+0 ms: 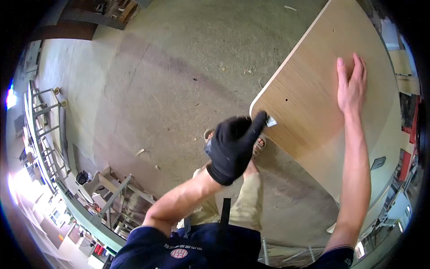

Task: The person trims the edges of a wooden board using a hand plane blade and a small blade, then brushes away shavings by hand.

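Note:
A large wood-grain board (pixel 309 85) with a pale edge and a rounded corner lies before me on the right. My left hand (pixel 235 141), in a black glove, is closed at that corner. From its fingertips a small, flat, shiny piece (pixel 271 121), perhaps a blade or scraper, pokes out over the board; the rest of it is hidden by the glove. My bare right hand (pixel 351 87) rests on the board farther in, fingers stretched out and holding nothing. A small dark hole (pixel 286 100) shows between the two hands.
A small dark rectangular piece (pixel 378 162) lies near my right forearm. Metal racks (pixel 47 130) and wood scraps (pixel 107 184) stand at left. Debris dots the concrete floor (pixel 179 54). A dark cabinet (pixel 85 24) is at the top left, and materials crowd the right edge.

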